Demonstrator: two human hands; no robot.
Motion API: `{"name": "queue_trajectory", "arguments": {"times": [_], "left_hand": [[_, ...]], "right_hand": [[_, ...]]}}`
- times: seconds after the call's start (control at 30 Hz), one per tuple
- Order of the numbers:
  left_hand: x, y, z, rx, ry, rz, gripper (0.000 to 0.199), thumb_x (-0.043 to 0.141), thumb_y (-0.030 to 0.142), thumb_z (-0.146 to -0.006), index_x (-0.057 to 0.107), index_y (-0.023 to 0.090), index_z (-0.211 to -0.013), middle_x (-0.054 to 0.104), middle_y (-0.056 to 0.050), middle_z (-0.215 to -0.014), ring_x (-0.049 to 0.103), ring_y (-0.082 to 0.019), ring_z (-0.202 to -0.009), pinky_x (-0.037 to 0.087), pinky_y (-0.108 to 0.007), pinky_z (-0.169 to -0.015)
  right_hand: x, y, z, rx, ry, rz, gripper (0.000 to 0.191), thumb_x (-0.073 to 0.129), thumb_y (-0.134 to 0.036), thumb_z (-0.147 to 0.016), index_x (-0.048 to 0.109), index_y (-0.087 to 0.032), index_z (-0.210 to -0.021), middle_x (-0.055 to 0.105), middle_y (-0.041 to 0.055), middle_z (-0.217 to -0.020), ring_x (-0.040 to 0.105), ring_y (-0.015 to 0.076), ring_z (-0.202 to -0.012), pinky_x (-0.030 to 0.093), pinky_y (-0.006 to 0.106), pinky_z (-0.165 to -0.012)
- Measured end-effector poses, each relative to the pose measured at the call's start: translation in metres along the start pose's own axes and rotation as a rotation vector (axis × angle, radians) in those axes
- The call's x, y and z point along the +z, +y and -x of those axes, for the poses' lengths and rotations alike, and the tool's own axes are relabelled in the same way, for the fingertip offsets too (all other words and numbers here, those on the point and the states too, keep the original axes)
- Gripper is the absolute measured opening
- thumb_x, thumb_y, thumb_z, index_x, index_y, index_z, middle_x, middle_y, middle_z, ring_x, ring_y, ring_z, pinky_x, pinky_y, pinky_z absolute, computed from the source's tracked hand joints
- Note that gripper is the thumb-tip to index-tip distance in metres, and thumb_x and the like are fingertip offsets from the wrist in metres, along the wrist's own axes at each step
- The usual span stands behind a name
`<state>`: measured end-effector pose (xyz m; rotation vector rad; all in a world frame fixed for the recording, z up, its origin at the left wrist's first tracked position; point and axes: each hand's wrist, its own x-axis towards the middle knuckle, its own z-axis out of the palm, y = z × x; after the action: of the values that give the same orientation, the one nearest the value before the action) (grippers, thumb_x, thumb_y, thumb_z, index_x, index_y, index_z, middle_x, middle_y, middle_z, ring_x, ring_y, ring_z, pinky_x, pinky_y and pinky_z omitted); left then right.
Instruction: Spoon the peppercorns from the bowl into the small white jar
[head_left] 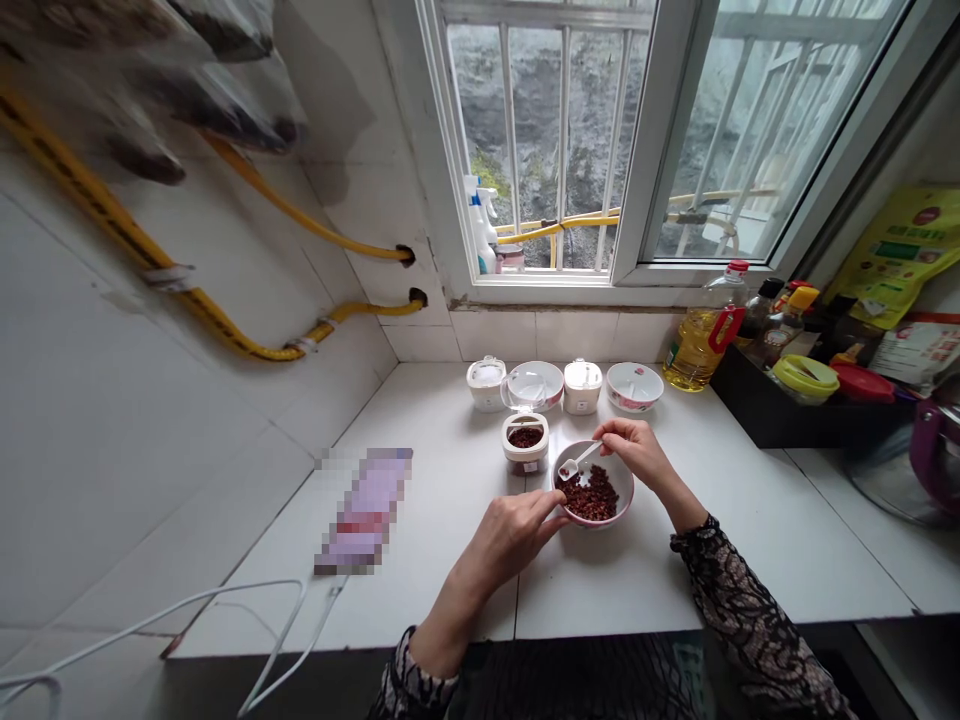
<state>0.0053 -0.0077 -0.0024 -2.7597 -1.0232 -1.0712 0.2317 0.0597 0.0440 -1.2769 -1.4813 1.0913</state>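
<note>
My right hand pinches the handle of a small white spoon, whose head is inside a bowl with a pink rim. Dark red-brown peppercorn-like grains lie in that bowl, and a few show on the spoon. At the bowl's left side, my left hand grips the rim between thumb and fingers. Just behind and left of the bowl stands a seasoning jar with its clear lid raised, holding similar dark grains.
Along the back wall stand two lidded white jars and two flowered bowls. An oil bottle and a black box of condiments are at right. A blurred purple object with a white cable lies left.
</note>
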Motion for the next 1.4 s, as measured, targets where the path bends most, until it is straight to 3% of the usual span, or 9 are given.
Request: {"name": "queue_trajectory", "arguments": {"times": [0.2, 0.33, 0.57, 0.67, 0.83, 0.97, 1.1, 1.23, 1.4], "left_hand": [[-0.001, 0.000, 0.000, 0.002, -0.001, -0.003, 0.021, 0.047, 0.034, -0.104, 0.060, 0.018, -0.102, 0.071, -0.002, -0.076, 0.069, -0.015, -0.062, 0.048, -0.022, -0.052], [0.000, 0.000, 0.000, 0.000, 0.000, -0.002, 0.021, 0.046, 0.033, -0.105, 0.061, 0.018, -0.104, 0.071, -0.002, -0.077, 0.069, -0.015, -0.064, 0.050, -0.022, -0.054], [0.003, 0.000, 0.000, -0.002, 0.007, -0.055, 0.025, 0.045, 0.035, -0.105, 0.063, 0.017, -0.101, 0.068, -0.001, -0.070, 0.065, -0.014, -0.057, 0.045, -0.022, -0.050], [0.003, 0.000, 0.001, -0.003, 0.012, -0.061, 0.026, 0.045, 0.036, -0.105, 0.062, 0.017, -0.100, 0.067, -0.001, -0.068, 0.065, -0.015, -0.057, 0.043, -0.022, -0.049], [0.002, 0.000, 0.001, 0.000, 0.022, -0.034, 0.024, 0.045, 0.035, -0.105, 0.061, 0.017, -0.101, 0.069, -0.001, -0.072, 0.067, -0.015, -0.061, 0.044, -0.022, -0.051], [0.000, 0.001, 0.000, 0.000, 0.010, -0.026, 0.026, 0.043, 0.035, -0.106, 0.061, 0.017, -0.100, 0.069, -0.001, -0.071, 0.067, -0.014, -0.060, 0.045, -0.022, -0.051], [-0.002, 0.001, -0.001, -0.003, -0.009, -0.009, 0.025, 0.044, 0.036, -0.106, 0.061, 0.017, -0.102, 0.071, -0.002, -0.075, 0.069, -0.015, -0.062, 0.047, -0.022, -0.052], [-0.001, 0.001, 0.000, -0.010, -0.008, 0.008, 0.019, 0.049, 0.032, -0.104, 0.061, 0.018, -0.104, 0.072, -0.002, -0.078, 0.070, -0.015, -0.063, 0.049, -0.022, -0.053], [0.001, -0.001, 0.002, -0.018, -0.023, 0.026, 0.015, 0.052, 0.030, -0.102, 0.061, 0.018, -0.105, 0.074, -0.004, -0.082, 0.071, -0.016, -0.065, 0.051, -0.022, -0.054]], "right_hand": [[0.003, -0.008, -0.002, -0.042, 0.043, -0.139, 0.022, 0.065, -0.037, -0.066, 0.070, -0.018, -0.076, 0.066, -0.0004, -0.059, 0.060, 0.0152, -0.060, 0.050, 0.031, -0.068], [0.018, -0.013, -0.001, -0.171, 0.109, -0.106, 0.028, 0.064, -0.044, -0.076, 0.070, -0.018, -0.085, 0.071, 0.0036, -0.068, 0.065, 0.0183, -0.066, 0.051, 0.033, -0.071], [0.045, -0.017, 0.006, -0.646, 0.156, 0.466, 0.019, 0.053, -0.022, -0.095, 0.071, -0.022, -0.093, 0.077, 0.0061, -0.084, 0.066, 0.0217, -0.080, 0.044, 0.041, -0.092], [0.043, -0.019, 0.008, -0.737, 0.135, 0.576, 0.022, 0.049, -0.020, -0.096, 0.071, -0.022, -0.093, 0.076, 0.0054, -0.083, 0.065, 0.0211, -0.076, 0.042, 0.041, -0.092], [0.018, -0.021, 0.009, -0.661, 0.231, 0.499, 0.017, 0.053, -0.020, -0.089, 0.069, -0.021, -0.086, 0.073, 0.0048, -0.078, 0.065, 0.0219, -0.077, 0.046, 0.037, -0.083], [0.001, -0.014, 0.006, -0.553, 0.208, 0.620, 0.017, 0.052, -0.017, -0.082, 0.067, -0.022, -0.075, 0.069, 0.0025, -0.068, 0.062, 0.0199, -0.069, 0.044, 0.035, -0.081], [0.003, -0.002, 0.005, -0.530, 0.152, 0.788, 0.015, 0.054, -0.015, -0.080, 0.066, -0.021, -0.075, 0.070, 0.0034, -0.067, 0.061, 0.0189, -0.065, 0.039, 0.039, -0.089], [0.014, 0.005, 0.006, -0.483, 0.059, 0.767, 0.018, 0.052, -0.012, -0.081, 0.067, -0.020, -0.076, 0.074, 0.0048, -0.075, 0.063, 0.0189, -0.070, 0.037, 0.039, -0.092], [0.011, 0.004, 0.005, -0.407, 0.134, 0.651, 0.019, 0.051, -0.016, -0.080, 0.068, -0.022, -0.073, 0.072, 0.0009, -0.067, 0.061, 0.0174, -0.067, 0.041, 0.037, -0.090]]}}
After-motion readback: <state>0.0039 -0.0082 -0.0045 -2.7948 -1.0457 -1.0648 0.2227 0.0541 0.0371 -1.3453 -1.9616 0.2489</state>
